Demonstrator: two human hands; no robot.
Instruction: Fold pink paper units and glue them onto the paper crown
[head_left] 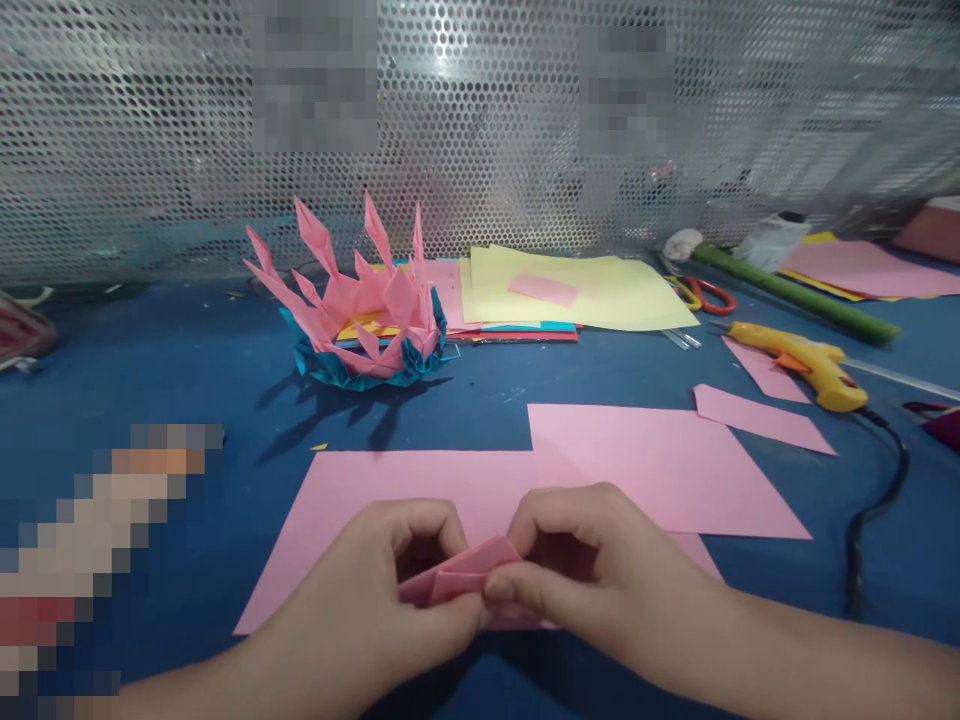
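A small folded piece of pink paper [471, 570] is pinched between both hands, low in the head view. My left hand [409, 575] grips it from the left, thumb on the near side and fingers curled behind. From the right, my right hand [577, 555] presses its thumb and fingers on the other end. Beneath the hands lies a large pink sheet [300, 540], overlapped at the right by a second pink sheet [660, 470]. Part of the folded paper is hidden by my fingers.
A pink and blue folded-paper crown [360, 340] stands at the back left, beside stacked coloured papers [600, 290]. At right lie a yellow glue gun [810, 365] with a black cord, pink strips [765, 418], red scissors [712, 297] and a green stick [795, 290]. Perforated metal [465, 190] closes the back.
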